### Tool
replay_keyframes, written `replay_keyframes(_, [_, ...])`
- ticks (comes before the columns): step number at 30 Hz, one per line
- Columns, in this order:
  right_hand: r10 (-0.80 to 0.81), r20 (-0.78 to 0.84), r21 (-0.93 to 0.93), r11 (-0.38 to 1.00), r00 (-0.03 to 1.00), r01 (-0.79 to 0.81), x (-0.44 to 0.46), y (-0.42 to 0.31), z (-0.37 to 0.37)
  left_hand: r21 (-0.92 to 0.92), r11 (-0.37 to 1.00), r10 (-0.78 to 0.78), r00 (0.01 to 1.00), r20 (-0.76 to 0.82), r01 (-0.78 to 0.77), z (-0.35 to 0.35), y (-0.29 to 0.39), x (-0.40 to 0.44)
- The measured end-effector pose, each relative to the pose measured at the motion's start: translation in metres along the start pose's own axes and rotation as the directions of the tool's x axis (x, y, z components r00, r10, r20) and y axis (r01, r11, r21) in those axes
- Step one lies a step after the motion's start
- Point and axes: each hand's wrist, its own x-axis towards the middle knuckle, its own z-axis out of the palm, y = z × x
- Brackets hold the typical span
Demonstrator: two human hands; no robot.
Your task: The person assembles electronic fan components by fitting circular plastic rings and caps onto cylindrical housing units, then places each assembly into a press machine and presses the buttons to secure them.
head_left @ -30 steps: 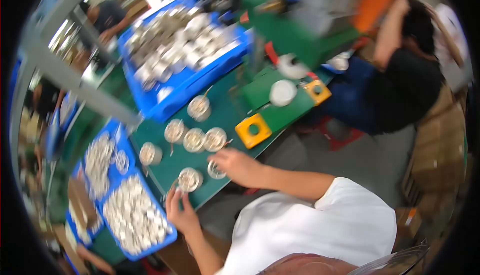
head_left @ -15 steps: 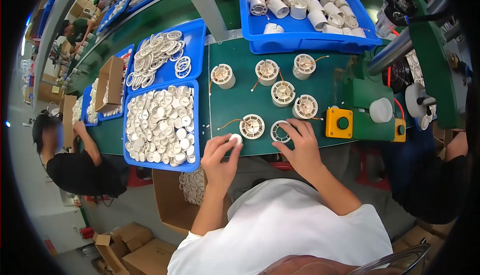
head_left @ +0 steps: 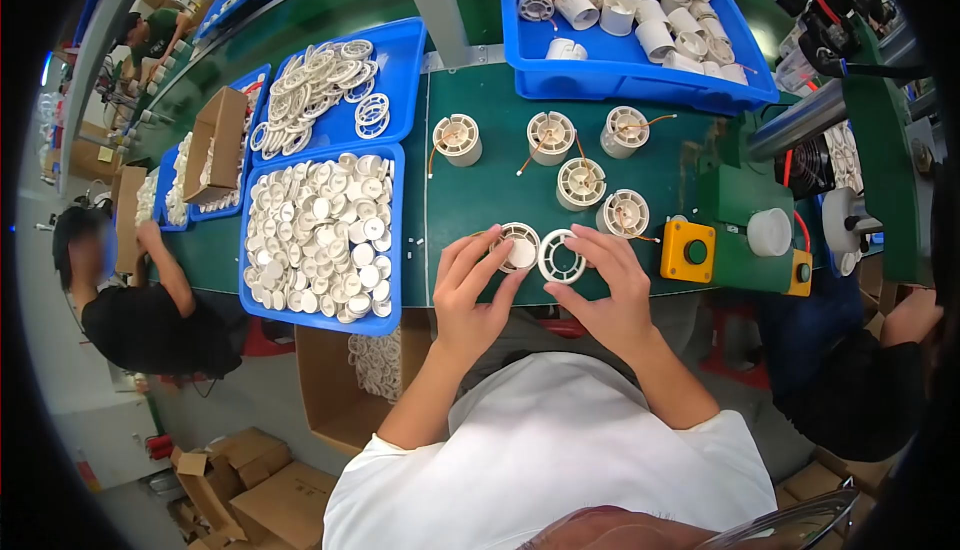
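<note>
My left hand point(head_left: 474, 288) pinches a small white round cap point(head_left: 520, 253) against the top of a white plastic cylinder point(head_left: 514, 231) near the table's front edge. Its fingers hide part of that cylinder. Just to the right, a white spoked ring point(head_left: 562, 257) is held tilted between the thumb and fingers of my right hand point(head_left: 612, 272). Beyond my hands stand several similar open-topped cylinders point(head_left: 581, 183) with thin orange wires. Loose caps fill a blue tray point(head_left: 398, 240) on the left, and rings lie in another blue tray point(head_left: 408, 80) behind it.
A large blue bin point(head_left: 640, 83) of white cylinders stands at the back. To the right is a green machine with a yellow button box point(head_left: 687, 251). A metal post point(head_left: 432, 5) rises from the table. Another person point(head_left: 140, 290) sits at the left; a cardboard box point(head_left: 320, 390) is below.
My left hand has moved right with the cap, bringing it onto the nearest cylinder. My right hand has lifted and tilted the ring beside it. The camera view has shifted slightly.
</note>
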Motion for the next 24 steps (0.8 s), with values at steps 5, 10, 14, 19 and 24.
replay_keyframes(5, [-0.019,0.059,0.081,0.997,0.998,0.014,0.017,-0.013,0.017,-0.095,0.99,-0.103,0.994,0.037,0.106,-0.002,-0.007,-0.006])
replay_keyframes(10, [-0.061,0.129,0.039,0.998,0.99,0.056,0.023,-0.014,0.028,-0.229,0.939,-0.235,0.965,0.119,0.257,0.01,-0.019,-0.01])
replay_keyframes(14, [-0.073,0.158,0.02,0.997,0.985,0.071,0.032,-0.016,0.027,-0.267,0.922,-0.252,0.958,0.136,0.28,0.011,-0.023,-0.012])
replay_keyframes(19, [-0.075,0.268,0.071,0.996,0.961,0.058,0.039,-0.018,0.024,-0.304,0.909,-0.247,0.956,0.161,0.286,0.008,-0.024,-0.009])
replay_keyframes(24, [-0.074,0.286,0.091,0.995,0.955,0.05,0.04,-0.018,0.022,-0.375,0.874,-0.235,0.944,0.231,0.309,0.005,-0.024,-0.006])
